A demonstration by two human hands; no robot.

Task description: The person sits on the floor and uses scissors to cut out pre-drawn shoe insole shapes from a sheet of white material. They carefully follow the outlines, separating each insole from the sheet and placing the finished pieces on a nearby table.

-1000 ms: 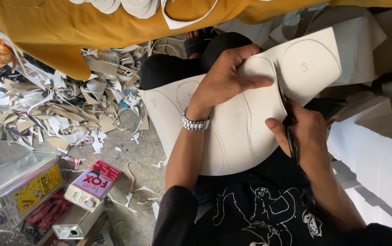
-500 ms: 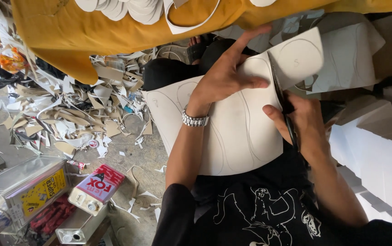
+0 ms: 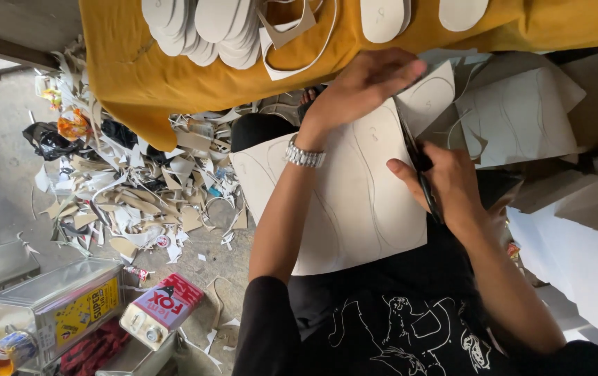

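Left hand point(image 3: 365, 87) presses the sheet point(image 3: 354, 202) flat; right hand point(image 3: 445, 184) grips scissors point(image 3: 417, 163). Sheet looks light, probably bendy; hold near the cut.

Left hand point(image 3: 365, 83) lies flat, fingers spread, forearm extended forward. Right hand point(image 3: 445, 181) is curled into a closed grip, wrist bent.

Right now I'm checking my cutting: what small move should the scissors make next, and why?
Probably one more short snip along the drawn curve. The scissors in the right hand sit partway into the white sheet, which the left hand holds flat, with pencilled outline beyond.
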